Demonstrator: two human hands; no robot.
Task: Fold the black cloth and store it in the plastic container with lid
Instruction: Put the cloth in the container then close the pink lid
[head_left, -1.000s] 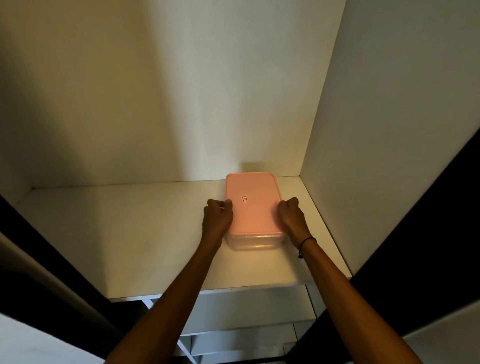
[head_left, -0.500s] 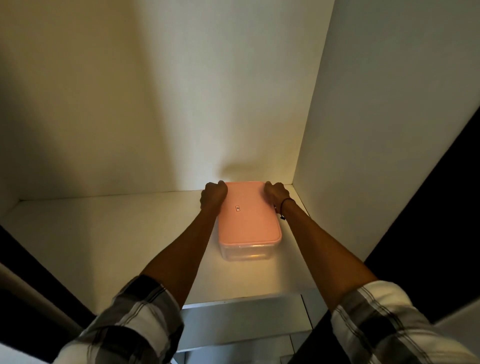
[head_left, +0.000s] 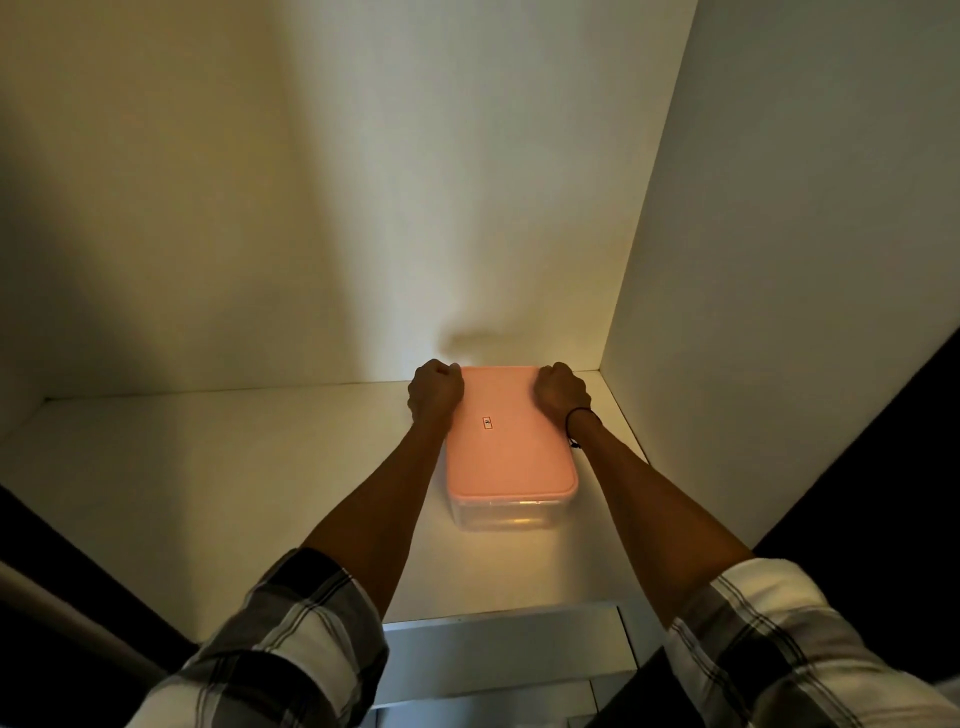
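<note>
A clear plastic container (head_left: 501, 517) with a pink lid (head_left: 506, 447) stands on a white cupboard shelf (head_left: 234, 493), close to the back right corner. My left hand (head_left: 435, 392) grips the far left corner of the lid with curled fingers. My right hand (head_left: 562, 391), with a dark band at the wrist, grips the far right corner. The lid is closed on the container. No black cloth shows; what lies inside the container cannot be made out.
The shelf's back wall (head_left: 363, 208) stands just behind the container, and a white side panel (head_left: 779, 260) rises close on its right. The shelf stretches away to the left. A lower shelf (head_left: 498, 660) shows below the front edge. Dark areas flank the cupboard.
My hands slid from the lid's middle sides to its far corners, and the container went deeper toward the back wall. My head moved closer, bringing the checked sleeves into view.
</note>
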